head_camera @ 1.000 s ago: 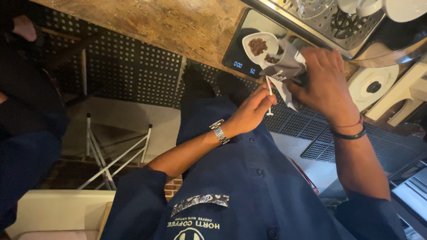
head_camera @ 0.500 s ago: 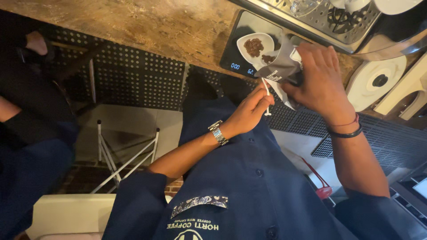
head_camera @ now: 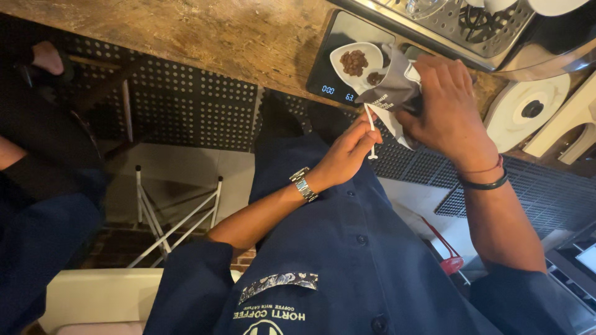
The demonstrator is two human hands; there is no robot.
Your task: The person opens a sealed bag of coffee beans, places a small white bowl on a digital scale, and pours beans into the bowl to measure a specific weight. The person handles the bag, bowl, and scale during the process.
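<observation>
One grey coffee bag [head_camera: 392, 87] is tipped over one small white dish [head_camera: 355, 62] that sits on one black digital scale [head_camera: 335, 68] at the edge of the wooden counter [head_camera: 205, 37]. The dish holds two separate heaps of brown coffee beans [head_camera: 354, 62], one in the middle and a smaller one right under the mouth of the bag. The right hand [head_camera: 447, 111] is closed around the bag from the side, fingers curled over its top, holding it slanted towards the dish. The left hand [head_camera: 347, 152] is pinched together on one thin white strip [head_camera: 371, 133] that hangs down from the bag's lower edge, thumb and fingertips pressed on it. One steel wristwatch [head_camera: 303, 184] sits on the left wrist; two bands, one red thread [head_camera: 481, 169] and one dark ring [head_camera: 485, 183], circle the right wrist. One round white disc with a dark hub [head_camera: 524, 111] lies to the right of the right hand, and a perforated steel tray [head_camera: 447, 18] runs behind the scale. Compared with half a second ago, the bag's mouth has come closer over the dish and the second small heap of beans now shows there; both hands keep their grips as before.
</observation>
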